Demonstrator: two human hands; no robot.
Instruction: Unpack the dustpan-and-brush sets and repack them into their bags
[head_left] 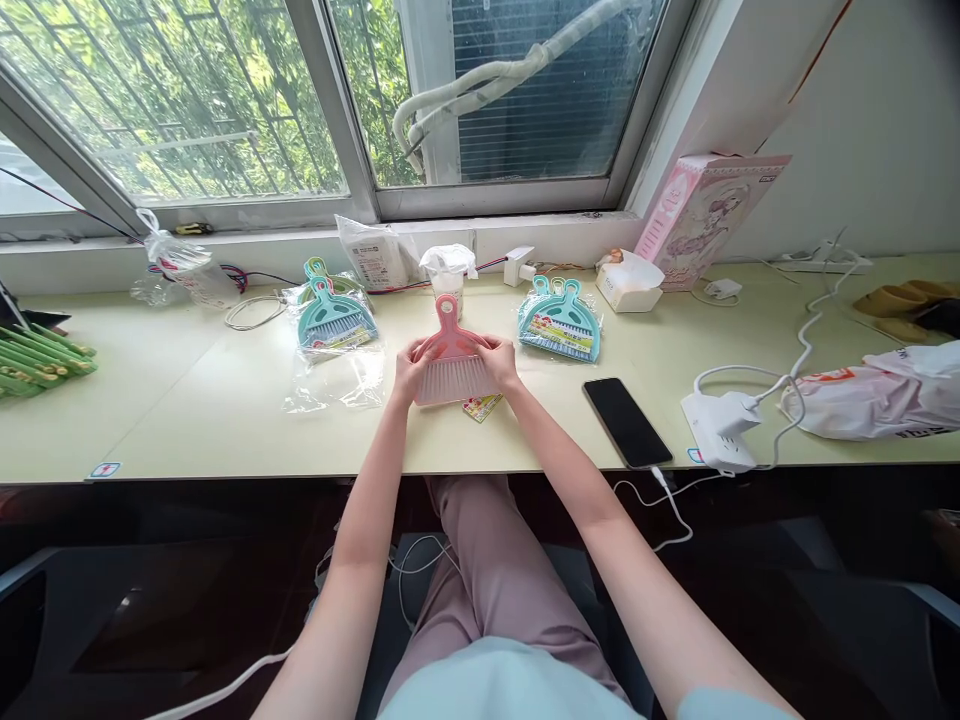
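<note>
A pink mini brush and dustpan set (pixel 452 357) with white bristles rests on the pale desk (pixel 225 420) straight ahead of me. My left hand (pixel 409 372) grips its left edge and my right hand (pixel 499 362) grips its right edge, fingers curled around the sides. Under its lower right corner lies a small colourful paper label (pixel 482 407). An empty clear plastic bag (pixel 334 382) lies just to the left.
Teal brush sets in bags lie at left (pixel 332 318) and right (pixel 560 320). A black phone (pixel 626 421) on a cable, a white power adapter (pixel 720 428), a white plastic bag (pixel 885 395), a tissue box (pixel 628 282), a pink box (pixel 705 215) and green sticks (pixel 37 360) also occupy the desk.
</note>
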